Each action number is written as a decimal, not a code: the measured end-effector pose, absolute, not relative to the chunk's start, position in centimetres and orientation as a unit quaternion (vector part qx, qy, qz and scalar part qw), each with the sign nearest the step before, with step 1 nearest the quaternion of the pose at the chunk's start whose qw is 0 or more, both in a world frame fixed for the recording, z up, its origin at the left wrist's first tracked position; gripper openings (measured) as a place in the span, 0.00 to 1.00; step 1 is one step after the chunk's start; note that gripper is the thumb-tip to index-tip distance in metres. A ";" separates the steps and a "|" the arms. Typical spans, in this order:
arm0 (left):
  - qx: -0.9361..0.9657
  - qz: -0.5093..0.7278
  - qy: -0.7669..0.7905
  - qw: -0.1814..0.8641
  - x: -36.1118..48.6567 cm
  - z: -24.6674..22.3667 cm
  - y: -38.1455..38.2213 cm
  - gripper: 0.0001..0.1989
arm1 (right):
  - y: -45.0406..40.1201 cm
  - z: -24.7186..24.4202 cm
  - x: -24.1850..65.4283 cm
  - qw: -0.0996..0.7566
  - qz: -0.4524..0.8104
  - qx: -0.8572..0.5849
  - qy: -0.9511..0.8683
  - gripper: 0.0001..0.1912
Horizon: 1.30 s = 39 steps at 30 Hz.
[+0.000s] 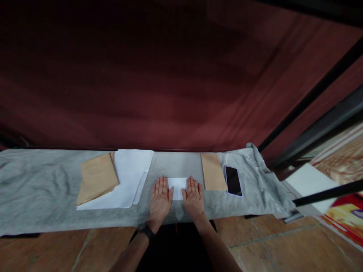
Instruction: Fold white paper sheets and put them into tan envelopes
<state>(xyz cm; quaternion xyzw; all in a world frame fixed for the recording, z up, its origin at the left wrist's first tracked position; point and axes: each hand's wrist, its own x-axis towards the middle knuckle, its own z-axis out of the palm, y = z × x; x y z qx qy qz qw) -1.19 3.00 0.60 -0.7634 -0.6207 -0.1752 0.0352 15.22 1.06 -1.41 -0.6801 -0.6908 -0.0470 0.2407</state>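
A small white piece of paper [177,189], perhaps folded, lies flat on the grey cloth in front of me. My left hand [161,196] presses flat over its left edge, fingers stretched forward and thumb resting on the paper. Over the right edge lies my right hand [194,196], also flat with its fingers pointing away from me. The paper's two side edges are hidden beneath my hands. A dark watch [145,231] is on my left wrist.
Left of my hands, brown envelopes [99,175] rest partly on white sheets [133,170]. To the right are a single brown envelope [213,172] and a phone [233,181]. Grey cloth [42,185] covers the narrow surface. A red wall [176,128] stands behind; black bars [312,88] cross the right side.
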 end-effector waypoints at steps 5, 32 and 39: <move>-0.841 -0.193 -0.503 0.041 -0.7 0.2 0.4 0.28 | 1.0 -1.2 15.2 0.237 -0.045 -0.678 -0.694 0.28; -0.800 -0.194 -0.567 0.039 -4.1 -0.4 -0.9 0.31 | -4.4 -0.4 14.8 0.237 -0.025 -0.663 -0.710 0.29; -0.782 -0.198 -0.589 0.040 -3.6 -0.5 -1.1 0.31 | -4.4 -0.3 14.6 0.242 -0.025 -0.663 -0.708 0.29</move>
